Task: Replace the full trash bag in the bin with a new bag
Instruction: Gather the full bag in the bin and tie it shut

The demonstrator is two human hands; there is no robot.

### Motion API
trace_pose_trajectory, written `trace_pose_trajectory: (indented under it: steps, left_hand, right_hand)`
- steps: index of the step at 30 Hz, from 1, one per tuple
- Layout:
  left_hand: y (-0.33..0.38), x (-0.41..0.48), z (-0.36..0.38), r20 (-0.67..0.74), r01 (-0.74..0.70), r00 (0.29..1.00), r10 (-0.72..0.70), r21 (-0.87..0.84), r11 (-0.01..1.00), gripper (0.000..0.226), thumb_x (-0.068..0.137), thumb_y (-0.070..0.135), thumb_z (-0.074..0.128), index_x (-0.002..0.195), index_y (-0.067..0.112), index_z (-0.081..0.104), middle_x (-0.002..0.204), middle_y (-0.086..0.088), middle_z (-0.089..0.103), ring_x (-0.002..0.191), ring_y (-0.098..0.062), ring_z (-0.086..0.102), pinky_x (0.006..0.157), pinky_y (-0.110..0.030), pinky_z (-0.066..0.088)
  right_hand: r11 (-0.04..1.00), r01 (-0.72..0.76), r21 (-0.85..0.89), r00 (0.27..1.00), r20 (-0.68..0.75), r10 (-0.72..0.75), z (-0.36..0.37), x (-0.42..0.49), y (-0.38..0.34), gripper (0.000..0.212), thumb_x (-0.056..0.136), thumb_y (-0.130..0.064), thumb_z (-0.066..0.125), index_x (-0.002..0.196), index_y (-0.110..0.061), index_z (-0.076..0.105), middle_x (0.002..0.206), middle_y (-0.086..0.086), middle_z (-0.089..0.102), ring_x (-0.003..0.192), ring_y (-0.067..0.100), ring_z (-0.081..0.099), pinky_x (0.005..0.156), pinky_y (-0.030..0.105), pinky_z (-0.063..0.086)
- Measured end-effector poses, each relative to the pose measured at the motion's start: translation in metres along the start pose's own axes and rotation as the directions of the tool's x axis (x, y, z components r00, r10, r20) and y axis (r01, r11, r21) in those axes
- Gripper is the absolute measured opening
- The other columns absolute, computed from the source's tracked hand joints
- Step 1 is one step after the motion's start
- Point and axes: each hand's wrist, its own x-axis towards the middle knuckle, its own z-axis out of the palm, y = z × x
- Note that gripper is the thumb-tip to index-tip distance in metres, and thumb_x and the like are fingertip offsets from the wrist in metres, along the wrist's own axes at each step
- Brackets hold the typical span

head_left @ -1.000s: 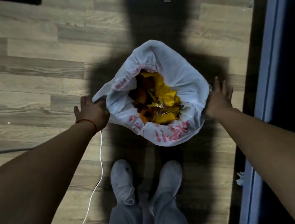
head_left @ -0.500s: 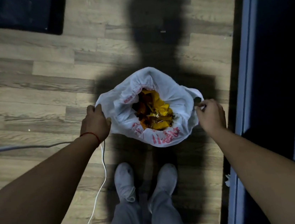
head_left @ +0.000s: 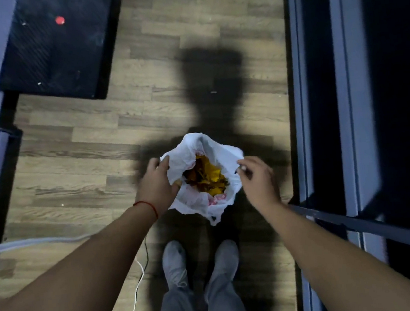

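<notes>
Both hands have closed in on the bag rim since a second ago; bag mouth gathered narrower.

Dark mat (head_left: 56, 49) far left on the wood floor (head_left: 84, 170). Left hand (head_left: 158, 184), red string on the wrist, fingers curled over the white trash bag (head_left: 194, 203) at its left edge. Bag sits mid-floor ahead of grey shoes (head_left: 174, 262), yellow scraps (head_left: 210, 178) inside; bin itself hidden. Right hand (head_left: 257, 180) pinches the right rim between thumb and fingertips.
</notes>
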Motion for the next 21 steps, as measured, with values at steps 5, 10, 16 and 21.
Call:
trace_pose_trajectory:
  steps: [5, 10, 16, 21]
  left_hand:
    - [0.031, -0.009, 0.006, -0.088, -0.172, 0.983, 0.161, -0.142, 0.975, 0.067, 0.080, 0.020, 0.070, 0.141, 0.017, 0.042, 0.120, -0.003, 0.048, 0.099, -0.015, 0.054, 0.085, -0.030, 0.049]
    - [0.047, -0.011, 0.009, -0.138, -0.246, 0.968, 0.211, -0.321, 0.915, 0.067, 0.080, 0.013, 0.071, 0.141, 0.015, 0.042, 0.117, 0.001, 0.048, 0.103, 0.004, 0.042, 0.087, 0.003, 0.031]
    - [0.046, -0.009, 0.017, -0.028, -0.321, 0.945, 0.327, -0.285, 0.903, 0.067, 0.084, 0.002, 0.066, 0.144, 0.004, 0.036, 0.141, -0.013, 0.042, 0.130, -0.022, 0.045, 0.104, -0.027, 0.042]
    - [0.044, 0.002, 0.026, -0.016, -0.281, 0.957, 0.288, -0.285, 0.917, 0.055, 0.081, 0.011, 0.064, 0.133, -0.001, 0.050, 0.134, -0.014, 0.053, 0.119, -0.018, 0.053, 0.095, -0.002, 0.036]
  right_hand:
    - [0.990, 0.112, 0.080, 0.992, 0.052, -0.116, 0.013, -0.019, -0.026, 0.029, 0.089, -0.008, 0.062, 0.117, -0.009, 0.069, 0.126, 0.006, 0.063, 0.114, 0.019, 0.060, 0.094, 0.030, 0.051]
    - [0.982, 0.092, 0.162, 0.995, -0.049, -0.085, 0.013, -0.027, -0.029, 0.017, 0.091, -0.012, 0.059, 0.104, -0.011, 0.070, 0.112, 0.003, 0.066, 0.105, 0.017, 0.060, 0.087, 0.033, 0.053]
    - [0.979, 0.083, 0.184, 0.997, -0.019, -0.081, 0.006, -0.037, -0.024, 0.013, 0.092, -0.010, 0.055, 0.098, -0.013, 0.066, 0.099, 0.001, 0.065, 0.094, 0.013, 0.057, 0.076, 0.021, 0.045]
    - [0.967, -0.032, 0.253, 0.988, 0.157, -0.009, 0.009, -0.033, -0.026, 0.021, 0.096, -0.014, 0.050, 0.113, -0.024, 0.059, 0.111, -0.002, 0.065, 0.095, 0.008, 0.062, 0.071, 0.012, 0.049]
